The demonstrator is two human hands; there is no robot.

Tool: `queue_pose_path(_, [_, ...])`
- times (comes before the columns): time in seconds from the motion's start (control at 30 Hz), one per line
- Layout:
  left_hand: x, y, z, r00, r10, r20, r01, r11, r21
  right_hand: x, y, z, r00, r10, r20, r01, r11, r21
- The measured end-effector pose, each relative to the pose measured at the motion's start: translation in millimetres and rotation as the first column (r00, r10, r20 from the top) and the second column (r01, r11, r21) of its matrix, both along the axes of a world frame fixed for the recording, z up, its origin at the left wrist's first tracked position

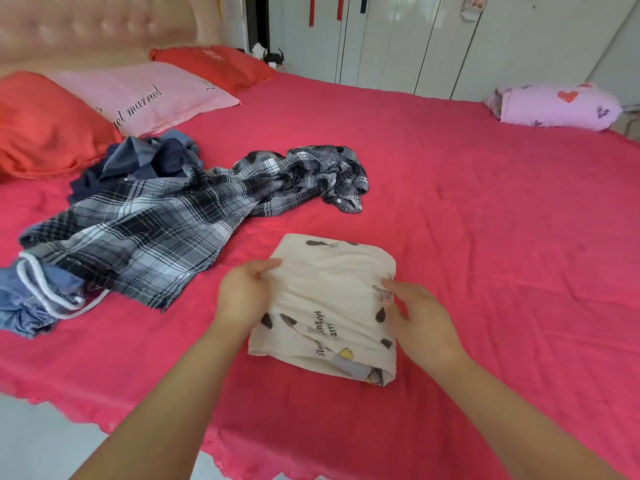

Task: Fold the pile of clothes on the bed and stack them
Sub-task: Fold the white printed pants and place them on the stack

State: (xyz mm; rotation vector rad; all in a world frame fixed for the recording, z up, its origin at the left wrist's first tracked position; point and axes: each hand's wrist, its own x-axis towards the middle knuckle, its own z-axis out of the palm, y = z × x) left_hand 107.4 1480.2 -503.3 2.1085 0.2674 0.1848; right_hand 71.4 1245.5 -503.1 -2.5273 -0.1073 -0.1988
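A cream printed garment (329,296), folded into a small rectangle, lies on the red bed sheet (485,237) near the bed's front edge. My left hand (242,296) pinches its left edge between thumb and fingers. On the garment's right edge, my right hand (420,317) grips the fabric with curled fingers. An unfolded black-and-white plaid garment (166,223) sprawls to the left. Beside it lie dark blue clothes (152,161) and a blue garment with a white drawstring (31,296).
Two red pillows (45,126) and a pink pillow (145,91) sit by the padded headboard at the left. A lilac heart-print pillow (557,105) lies at the far right corner. White wardrobe doors (450,39) stand behind the bed.
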Motion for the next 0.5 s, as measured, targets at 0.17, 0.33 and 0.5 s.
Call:
queue_pose_path(0.17, [-7.0,14.5,-23.8,0.978,-0.131,-0.163,0.176,0.936,0.305,9.1,2.0,-20.5,0.987,0.026,-0.161,-0.046,0.991,-0.123])
queue_pose_path(0.33, [15.0,3.0,-20.9,0.981,-0.002,-0.195,0.035,0.985,0.17,19.0,19.7,-12.8,0.998,-0.024,-0.052,0.014,0.984,-0.176])
queue_pose_path(0.5, [23.1,-6.2,-46.1,0.925,-0.06,-0.376,0.133,0.976,0.172,12.0,28.2,-55.3,0.932,0.004,-0.362,-0.125,0.943,-0.309])
